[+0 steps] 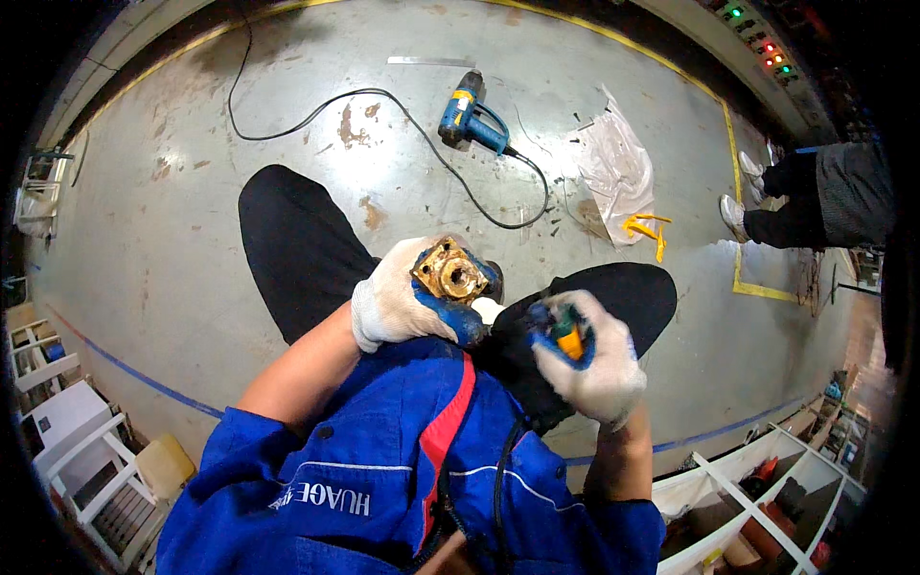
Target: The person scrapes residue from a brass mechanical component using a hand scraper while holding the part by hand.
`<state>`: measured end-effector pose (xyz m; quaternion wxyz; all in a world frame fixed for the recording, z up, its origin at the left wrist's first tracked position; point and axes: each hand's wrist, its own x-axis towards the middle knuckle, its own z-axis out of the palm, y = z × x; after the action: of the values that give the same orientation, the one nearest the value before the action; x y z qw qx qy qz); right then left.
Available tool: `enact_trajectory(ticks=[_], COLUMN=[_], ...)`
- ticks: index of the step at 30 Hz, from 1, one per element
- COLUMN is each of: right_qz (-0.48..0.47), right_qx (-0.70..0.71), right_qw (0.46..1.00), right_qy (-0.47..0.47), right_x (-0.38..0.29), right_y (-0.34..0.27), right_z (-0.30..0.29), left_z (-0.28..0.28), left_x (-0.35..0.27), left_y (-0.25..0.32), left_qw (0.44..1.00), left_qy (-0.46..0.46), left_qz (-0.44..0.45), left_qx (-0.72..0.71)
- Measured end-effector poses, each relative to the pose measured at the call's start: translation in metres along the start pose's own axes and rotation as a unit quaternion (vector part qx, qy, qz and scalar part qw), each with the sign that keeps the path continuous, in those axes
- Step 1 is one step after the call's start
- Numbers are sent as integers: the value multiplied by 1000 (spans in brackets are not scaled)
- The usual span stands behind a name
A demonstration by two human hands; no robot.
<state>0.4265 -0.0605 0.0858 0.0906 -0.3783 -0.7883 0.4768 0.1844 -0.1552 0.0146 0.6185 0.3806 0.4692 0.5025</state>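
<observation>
My left hand (417, 295), in a white knit glove with a blue coated palm, holds a greasy metal part with a square flange (451, 270). Its flange faces up, with holes at the corners and a round bore in the middle. To the right of it, over my thigh, my gloved right hand (593, 352) is closed around a small object with an orange and green handle (570, 341). Motion blur and the fingers hide most of that object, so its kind is unclear. The two hands are apart.
A blue corded power tool (471, 118) lies on the floor ahead, its black cable (410, 115) looping around. A clear plastic sheet (618, 172), yellow strips (650, 230) and a metal strip (431, 62) lie nearby. Another person's legs (783, 201) stand right. Divided shelving (762, 514) is at lower right.
</observation>
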Motion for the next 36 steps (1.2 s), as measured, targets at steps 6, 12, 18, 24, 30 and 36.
enact_trajectory(ticks=[6,12,18,24,30,36], right_qz=[-26,-108,-200,-138,-130,-69], right_qx=[67,52,-142,-64,-39,-1], right_qw=[997,993,968,986,987,997], right_qy=[18,2,56,71,86,31], right_x=[15,23,24,22,18,16], right_y=[-3,-2,-7,2,0,9], right_z=[17,17,21,33,36,38], left_z=[5,6,7,12,10,11], left_x=[5,8,11,6,6,6], left_y=[14,26,10,8,2,16], left_qw=[991,967,961,985,986,928], left_qy=[-57,-98,-91,-119,-138,-122], left_qz=[27,16,22,-31,-33,-20], left_qx=[119,237,259,122,83,353])
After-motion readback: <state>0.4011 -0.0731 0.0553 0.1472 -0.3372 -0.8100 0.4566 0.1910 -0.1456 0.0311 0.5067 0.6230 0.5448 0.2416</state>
